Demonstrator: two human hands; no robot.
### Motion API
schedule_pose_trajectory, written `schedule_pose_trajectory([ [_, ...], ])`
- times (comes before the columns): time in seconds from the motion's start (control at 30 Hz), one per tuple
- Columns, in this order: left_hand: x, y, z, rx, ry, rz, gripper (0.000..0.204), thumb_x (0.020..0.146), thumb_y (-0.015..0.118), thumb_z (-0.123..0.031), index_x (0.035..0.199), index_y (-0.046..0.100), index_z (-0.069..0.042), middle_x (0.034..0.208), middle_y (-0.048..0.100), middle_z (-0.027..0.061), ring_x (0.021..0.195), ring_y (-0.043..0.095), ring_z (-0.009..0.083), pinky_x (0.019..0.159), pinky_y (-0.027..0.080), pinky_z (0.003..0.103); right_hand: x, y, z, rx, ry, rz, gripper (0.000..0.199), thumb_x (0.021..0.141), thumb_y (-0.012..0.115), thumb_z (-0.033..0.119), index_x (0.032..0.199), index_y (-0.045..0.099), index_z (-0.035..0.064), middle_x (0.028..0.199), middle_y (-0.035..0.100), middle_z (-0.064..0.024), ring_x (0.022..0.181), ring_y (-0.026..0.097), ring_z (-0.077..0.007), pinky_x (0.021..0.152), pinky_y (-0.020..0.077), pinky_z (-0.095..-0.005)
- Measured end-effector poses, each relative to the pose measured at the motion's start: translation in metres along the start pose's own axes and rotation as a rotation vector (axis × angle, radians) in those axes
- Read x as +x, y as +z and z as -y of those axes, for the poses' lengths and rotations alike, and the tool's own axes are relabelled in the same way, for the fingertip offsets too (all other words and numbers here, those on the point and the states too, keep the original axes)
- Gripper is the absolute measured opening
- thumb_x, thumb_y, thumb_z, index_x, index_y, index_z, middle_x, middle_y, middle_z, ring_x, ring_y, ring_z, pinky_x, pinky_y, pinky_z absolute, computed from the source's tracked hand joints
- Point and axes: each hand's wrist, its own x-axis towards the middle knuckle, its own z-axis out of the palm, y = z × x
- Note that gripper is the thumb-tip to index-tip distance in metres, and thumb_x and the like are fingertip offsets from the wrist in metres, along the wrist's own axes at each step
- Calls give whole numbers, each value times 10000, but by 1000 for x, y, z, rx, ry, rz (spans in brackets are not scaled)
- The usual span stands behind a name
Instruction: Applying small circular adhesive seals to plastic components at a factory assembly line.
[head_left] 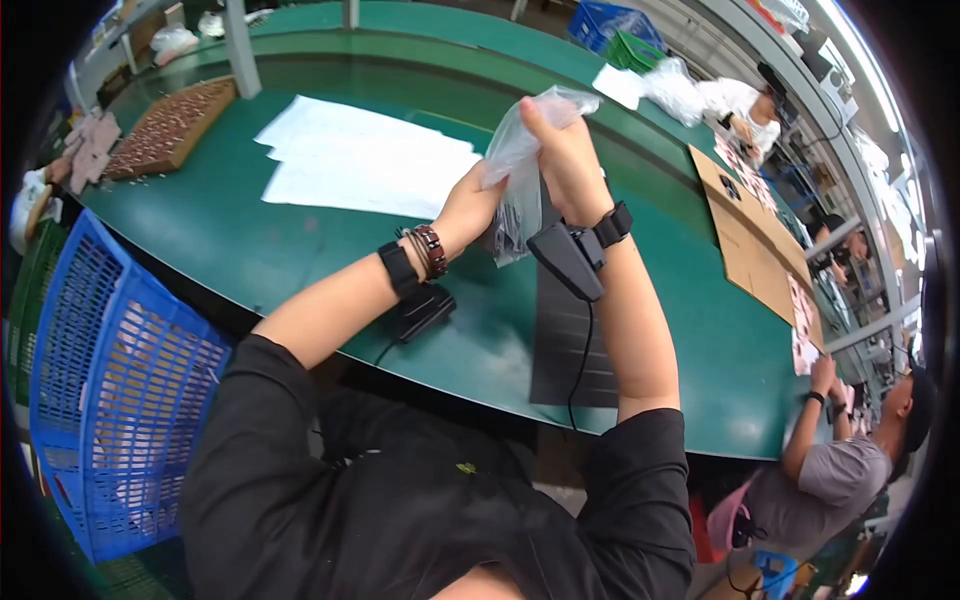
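Clear plastic bag [520, 170] is up in the air between both hands, held above the middle of the green table [250, 250], a bit right of the white paper sheets [360, 160]. Right hand [565, 150] is pinched tight on the top edge of the bag, fingers closed over the film. Left hand [470, 205] grips lower down on the left side of it, also closed on the plastic. Can't really tell if anything sits inside, the film is crumpled and see-through and blurs against the table.

Stuff that could go sideways, imo:

- Film looks thin. With the two hands pulling in different directions it could stretch or tear along the side.
- Both grips are on small bunches of plastic, so a slippery bit could slide out of the fingers and the bag drops onto the dark mat [570, 340] lying on the near right part of the table.
- Each wrist has a black strapped-on device, and the cable [582, 360] from the right one hangs down loose. That could snag on the near table edge or the bag.
- Beaded bracelet [430, 250] on the left wrist might catch the film as well.

Blue crate [110, 380] sits near left, well apart. Another person's hand [823, 375] is working over at the far right, also well clear.
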Motion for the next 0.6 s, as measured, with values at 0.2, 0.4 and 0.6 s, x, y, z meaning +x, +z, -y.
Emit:
schedule_pose_trajectory([
  [0.2,91,-42,-9,-321,-109,-44,400,904,506,-219,1244,424,-25,1168,520,57,1069,470,148,928,355,282,63,21,22,167,-371,-132,376,886,555,323,1129,465,51,1017,497,-4,927,441,-95,828,361,-284],
  [0.4,124,-94,42,390,251,-67,642,687,725,-228,1211,428,-6,1155,482,159,1093,449,309,937,345,368,68,-31,-1,-575,-235,-84,268,865,544,148,1094,469,31,922,507,-60,755,467,-149,724,407,-300],
  [0.6,102,-81,-42,672,568,226,554,661,728,-212,1127,464,-71,1130,465,131,1063,461,290,938,347,386,48,-60,-44,-1016,-527,126,230,736,586,29,955,517,25,831,478,-144,771,519,-344,626,435,-386],
])
